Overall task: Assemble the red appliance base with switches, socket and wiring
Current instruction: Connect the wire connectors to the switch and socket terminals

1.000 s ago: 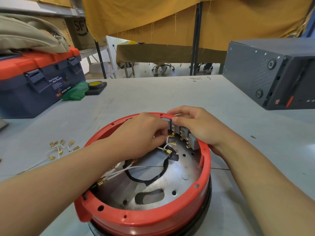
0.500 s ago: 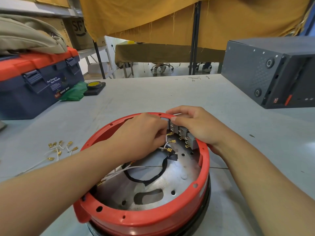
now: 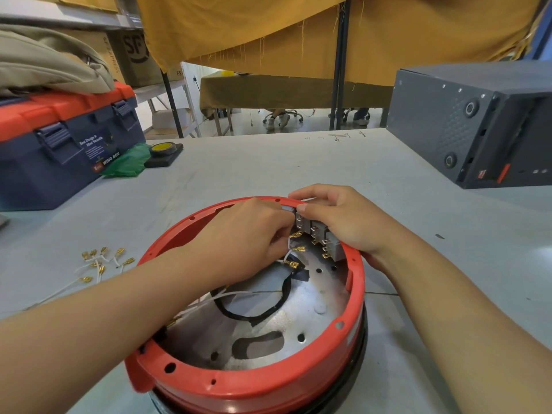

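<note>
We work on the round red plastic appliance base [image 3: 248,386], which stands on the grey tabletop [image 3: 268,168] just in front of us, open side up, so that its silver metal floor plate [image 3: 298,318] shows. As we judge it, the task is about in the middle. The row of grey block switches with brass terminals [image 3: 316,231] already sits against the far inner wall of the base, and a black cable [image 3: 280,300] and some white wires [image 3: 230,295] already lie inside. Our right hand [image 3: 343,222] curls over the rim and grips the switch row from above to keep it firm. Our left hand [image 3: 248,240] reaches inside with bent fingers and seems to pinch a white wire with a brass connector [image 3: 295,235] at the first switch, but the fingertips are hidden, so we cannot tell exactly. Several terminals look still free, and a bundle of loose white wires with brass connectors [image 3: 98,261] waits on the tabletop to the left, well apart from the base. We cannot find the socket.
</note>
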